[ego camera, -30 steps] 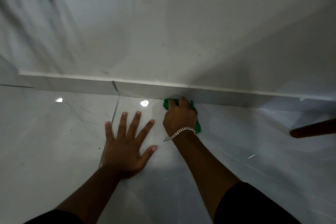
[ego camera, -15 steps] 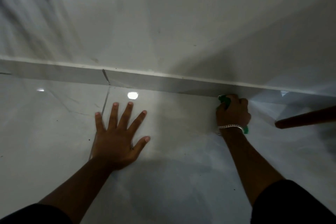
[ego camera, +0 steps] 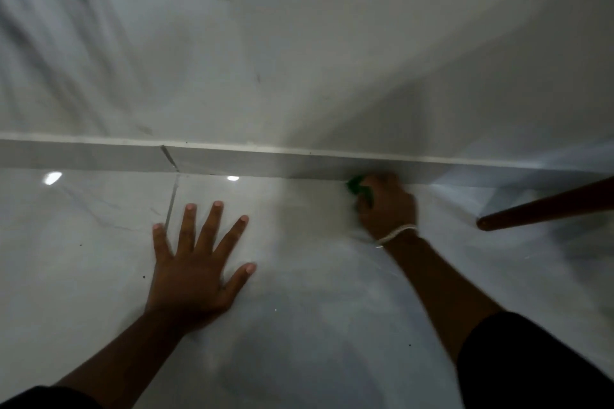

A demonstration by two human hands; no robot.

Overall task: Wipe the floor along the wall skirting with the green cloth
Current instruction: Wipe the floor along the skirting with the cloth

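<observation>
1. The cloth (ego camera: 356, 185) lies on the floor (ego camera: 315, 276), pressed into the corner where the floor meets the skirting (ego camera: 265, 161). You see only a small green part of it, at the left of your fingers.
2. Your right hand (ego camera: 387, 206) is closed over the cloth and covers most of it. The hand is blurred. A pale bracelet (ego camera: 397, 233) sits on the wrist.
3. Compared with half a second ago, this hand and the cloth are a little more to the left along the skirting, nearer to your left hand. One second ago they were still further left, just beside it.
4. Your left hand (ego camera: 196, 262) is flat on the floor with the fingers spread wide, and it holds nothing. It is on the same spot as before, next to the tile joint (ego camera: 171, 206).
5. The floor is glossy pale tile with two bright reflections near the skirting. The wall (ego camera: 299, 43) above is plain and pale, with some small dark marks.
6. At the right a brown wooden leg (ego camera: 545, 209) comes in slanted, and its end is near your right hand but apart from it. Between your two hands the floor is bare.
</observation>
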